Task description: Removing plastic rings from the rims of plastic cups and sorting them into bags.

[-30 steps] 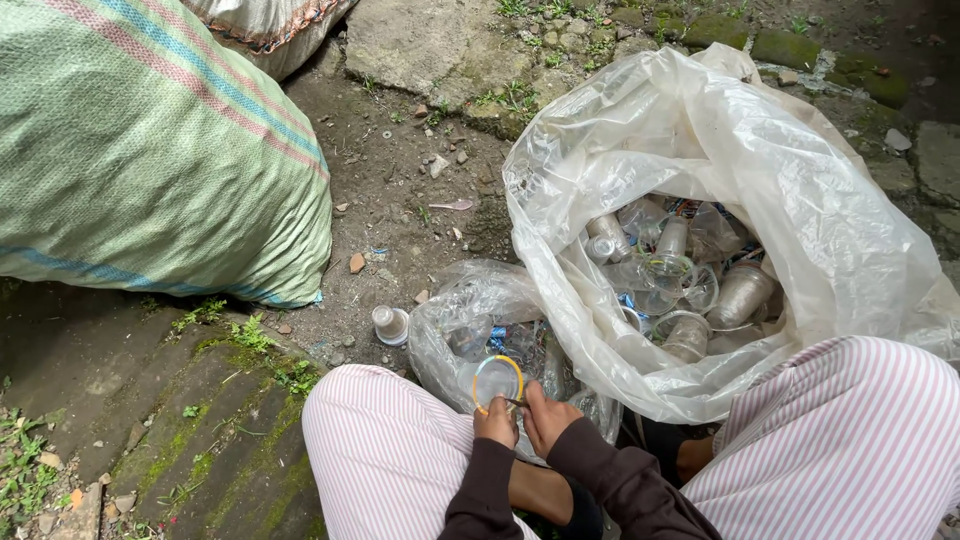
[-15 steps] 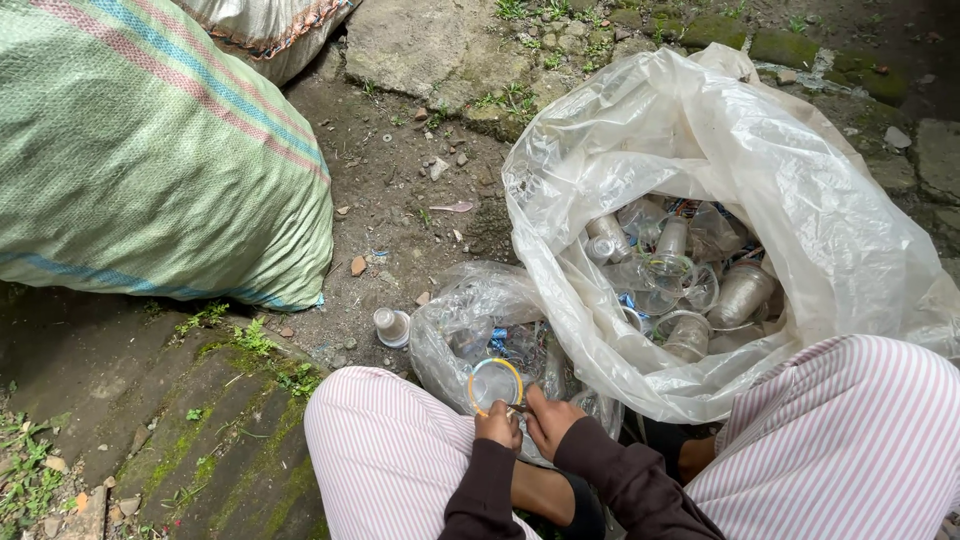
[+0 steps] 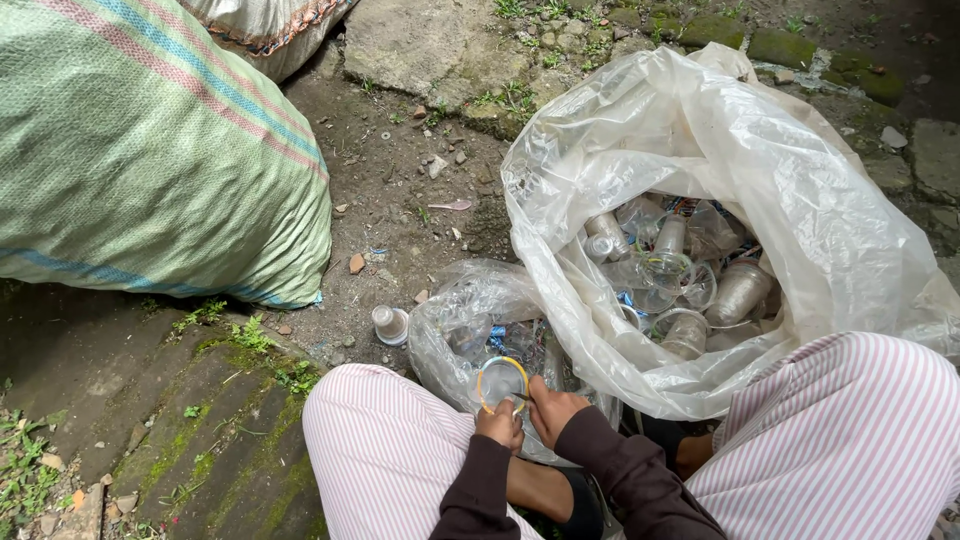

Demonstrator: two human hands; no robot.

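Note:
A clear plastic cup with a yellow rim (image 3: 500,381) is held between my knees. My left hand (image 3: 501,426) grips its lower edge and my right hand (image 3: 552,409) pinches the rim from the right side. Both arms wear dark sleeves. Just beyond the cup lies a small clear plastic bag (image 3: 470,318) with crushed cups inside. To the right, a large clear plastic bag (image 3: 720,150) stands open and holds several clear plastic cups (image 3: 740,292).
A big green woven sack (image 3: 150,160) lies at the left. A single small cup (image 3: 389,324) sits on the dirt beside the small bag. Stones, moss and litter cover the ground. My striped trouser legs (image 3: 385,450) fill the bottom.
My hands have stayed on the yellow-rimmed cup, with only small finger shifts along its rim. The bags and sack have not moved.

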